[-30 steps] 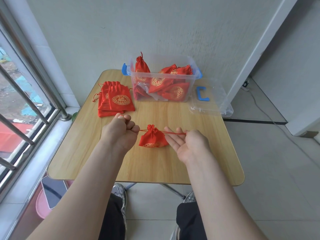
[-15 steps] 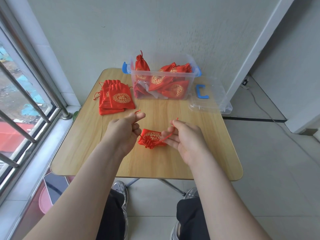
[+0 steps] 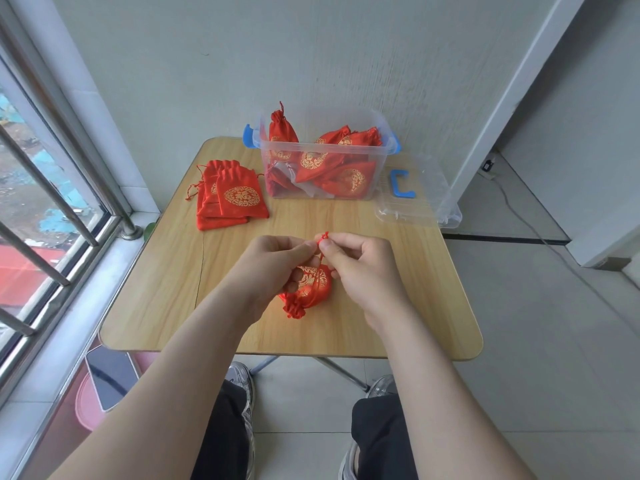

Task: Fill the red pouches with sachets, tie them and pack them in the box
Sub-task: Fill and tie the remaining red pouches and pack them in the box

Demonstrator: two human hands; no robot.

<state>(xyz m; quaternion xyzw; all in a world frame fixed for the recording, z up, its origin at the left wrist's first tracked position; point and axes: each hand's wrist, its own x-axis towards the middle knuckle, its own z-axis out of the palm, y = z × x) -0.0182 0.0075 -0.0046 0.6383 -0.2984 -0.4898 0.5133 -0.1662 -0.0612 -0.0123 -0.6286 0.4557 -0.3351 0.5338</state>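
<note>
A filled red pouch (image 3: 310, 289) with a gold emblem lies on the wooden table (image 3: 166, 278), its gathered neck pointing toward me. My left hand (image 3: 273, 261) and my right hand (image 3: 360, 261) meet just above it, and both pinch the red drawstring (image 3: 322, 238) between thumb and fingertips. The clear plastic box (image 3: 325, 157) with blue latches stands at the table's far edge and holds several tied red pouches. A stack of flat, empty red pouches (image 3: 230, 197) lies to the left of the box.
The box's clear lid (image 3: 415, 202) with a blue handle lies at the table's right edge, overhanging it. A barred window (image 3: 45, 202) runs along the left. My knees and shoes show under the table's near edge.
The hands, pulled apart with the string taut a second ago, have come together above the pouch. The pouch has turned so its neck faces me.
</note>
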